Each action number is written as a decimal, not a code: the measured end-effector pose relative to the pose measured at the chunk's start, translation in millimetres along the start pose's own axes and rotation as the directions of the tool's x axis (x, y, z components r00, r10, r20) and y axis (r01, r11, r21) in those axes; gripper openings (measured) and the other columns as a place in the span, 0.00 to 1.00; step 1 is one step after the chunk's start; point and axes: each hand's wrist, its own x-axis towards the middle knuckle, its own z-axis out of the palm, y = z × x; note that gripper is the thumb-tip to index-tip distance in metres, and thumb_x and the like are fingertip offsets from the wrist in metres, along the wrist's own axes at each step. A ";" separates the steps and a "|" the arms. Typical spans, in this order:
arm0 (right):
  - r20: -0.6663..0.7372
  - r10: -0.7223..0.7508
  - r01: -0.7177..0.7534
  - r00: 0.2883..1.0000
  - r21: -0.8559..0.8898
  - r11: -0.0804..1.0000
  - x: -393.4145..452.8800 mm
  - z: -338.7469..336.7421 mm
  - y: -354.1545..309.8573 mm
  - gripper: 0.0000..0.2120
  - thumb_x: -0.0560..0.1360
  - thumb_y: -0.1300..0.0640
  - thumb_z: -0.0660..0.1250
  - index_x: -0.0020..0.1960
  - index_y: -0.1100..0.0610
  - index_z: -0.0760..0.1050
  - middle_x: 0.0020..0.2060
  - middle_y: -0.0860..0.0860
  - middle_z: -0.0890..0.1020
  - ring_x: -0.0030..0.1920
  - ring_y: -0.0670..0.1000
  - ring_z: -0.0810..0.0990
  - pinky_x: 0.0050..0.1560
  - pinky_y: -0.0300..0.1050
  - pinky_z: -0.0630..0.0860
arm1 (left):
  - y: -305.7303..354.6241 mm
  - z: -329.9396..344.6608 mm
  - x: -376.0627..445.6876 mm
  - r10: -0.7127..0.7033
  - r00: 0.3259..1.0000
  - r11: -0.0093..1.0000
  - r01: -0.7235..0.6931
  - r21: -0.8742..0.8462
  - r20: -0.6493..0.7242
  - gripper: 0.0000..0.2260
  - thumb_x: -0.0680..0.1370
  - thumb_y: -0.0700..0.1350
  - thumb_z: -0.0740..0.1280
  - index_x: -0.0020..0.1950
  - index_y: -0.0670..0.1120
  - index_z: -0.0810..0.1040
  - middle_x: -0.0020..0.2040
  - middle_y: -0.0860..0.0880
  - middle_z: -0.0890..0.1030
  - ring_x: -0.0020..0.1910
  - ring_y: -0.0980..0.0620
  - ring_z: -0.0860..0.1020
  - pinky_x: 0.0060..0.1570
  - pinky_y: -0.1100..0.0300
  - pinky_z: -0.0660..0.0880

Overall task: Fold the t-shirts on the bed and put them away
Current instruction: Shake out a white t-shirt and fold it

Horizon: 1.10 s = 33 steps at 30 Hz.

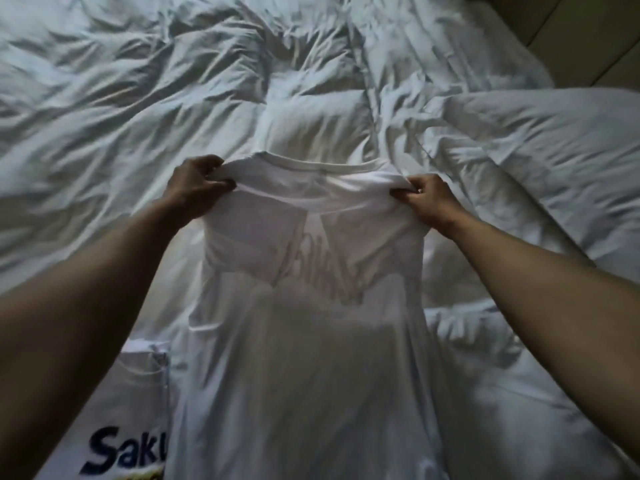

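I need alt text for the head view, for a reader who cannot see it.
Two hands, left hand and right hand, grip the shoulders of a white t-shirt above a rumpled white duvet. Another printed white shirt lies at lower left.

I see both hands, left (194, 183) and right (427, 197), pinching the shoulders of a white t-shirt (304, 341) above the rumpled bed (138, 98).

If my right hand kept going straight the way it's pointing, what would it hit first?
Probably the rumpled white duvet beyond the t-shirt your right hand grips; depth is unclear.
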 end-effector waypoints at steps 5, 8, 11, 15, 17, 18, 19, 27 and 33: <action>0.026 -0.015 0.012 1.000 0.130 0.991 -36.8 1.9 8.0 0.09 0.77 0.56 0.70 0.43 0.61 0.81 0.35 0.45 0.78 0.40 0.43 0.74 0.38 0.43 0.69 | 0.7 -15.0 -45.3 0.059 0.995 0.994 -0.067 0.092 0.085 0.13 0.75 0.41 0.72 0.58 0.50 0.79 0.48 0.45 0.82 0.47 0.44 0.80 0.48 0.53 0.75; 0.029 -0.036 0.029 0.999 0.192 0.981 -81.2 2.9 18.0 0.06 0.77 0.58 0.69 0.48 0.57 0.84 0.39 0.45 0.83 0.42 0.43 0.78 0.41 0.43 0.73 | -5.8 -22.3 -98.9 0.071 0.981 0.997 -0.064 -0.044 0.183 0.13 0.76 0.34 0.70 0.57 0.47 0.78 0.42 0.46 0.80 0.33 0.62 0.79 0.36 0.67 0.76; 0.051 -0.034 0.029 0.998 0.107 0.994 -141.5 17.8 39.0 0.09 0.75 0.66 0.68 0.53 0.62 0.83 0.43 0.49 0.83 0.46 0.46 0.78 0.45 0.43 0.72 | -36.9 -16.2 -167.6 0.083 0.958 0.996 -0.084 -0.008 0.276 0.06 0.74 0.38 0.73 0.47 0.46 0.79 0.38 0.47 0.78 0.32 0.62 0.76 0.36 0.67 0.73; 0.141 -0.094 0.118 0.986 -0.174 0.978 -230.7 48.0 76.2 0.08 0.68 0.60 0.65 0.42 0.63 0.81 0.36 0.49 0.79 0.41 0.51 0.78 0.42 0.44 0.70 | -108.9 4.9 -241.2 0.076 0.906 0.981 -0.144 0.133 0.417 0.20 0.63 0.65 0.65 0.48 0.55 0.80 0.40 0.49 0.82 0.36 0.52 0.79 0.41 0.51 0.77; 0.337 -0.021 0.173 0.941 -0.427 0.887 -277.8 63.3 88.9 0.07 0.71 0.59 0.65 0.46 0.59 0.79 0.46 0.55 0.80 0.51 0.58 0.78 0.49 0.50 0.72 | -137.1 17.3 -275.0 0.029 0.814 0.935 -0.227 0.271 0.580 0.17 0.64 0.69 0.65 0.40 0.58 0.76 0.37 0.57 0.80 0.33 0.61 0.75 0.41 0.56 0.70; 0.417 0.038 0.208 0.908 -0.528 0.823 -299.7 70.6 96.4 0.08 0.73 0.58 0.65 0.51 0.55 0.79 0.52 0.54 0.79 0.57 0.58 0.76 0.53 0.49 0.69 | -147.7 22.7 -293.3 -0.010 0.770 0.909 -0.259 0.327 0.638 0.15 0.64 0.71 0.65 0.40 0.62 0.74 0.39 0.59 0.78 0.37 0.64 0.73 0.43 0.57 0.68; 0.459 0.092 0.218 0.884 -0.577 0.787 -314.6 76.1 104.3 0.11 0.75 0.56 0.65 0.56 0.52 0.77 0.57 0.51 0.78 0.62 0.56 0.74 0.57 0.48 0.67 | -160.1 30.2 -305.4 -0.037 0.752 0.889 -0.276 0.365 0.658 0.16 0.64 0.72 0.64 0.42 0.64 0.73 0.43 0.61 0.77 0.42 0.63 0.73 0.47 0.57 0.66; 0.411 0.122 0.179 0.904 -0.620 0.764 -343.1 130.2 92.7 0.26 0.73 0.43 0.65 0.68 0.53 0.72 0.57 0.54 0.81 0.58 0.57 0.80 0.64 0.51 0.68 | -170.5 89.5 -341.6 0.025 0.915 0.878 -0.213 0.429 0.403 0.21 0.73 0.56 0.69 0.64 0.53 0.76 0.55 0.51 0.82 0.56 0.46 0.79 0.57 0.50 0.67; 0.326 -0.159 0.312 0.932 -0.500 0.808 -375.5 144.2 110.4 0.10 0.63 0.59 0.71 0.42 0.52 0.73 0.35 0.52 0.78 0.35 0.58 0.80 0.37 0.47 0.75 | -180.4 85.6 -366.9 0.362 0.798 0.713 -0.570 0.408 0.482 0.07 0.65 0.49 0.62 0.43 0.53 0.72 0.37 0.53 0.78 0.37 0.48 0.78 0.42 0.56 0.67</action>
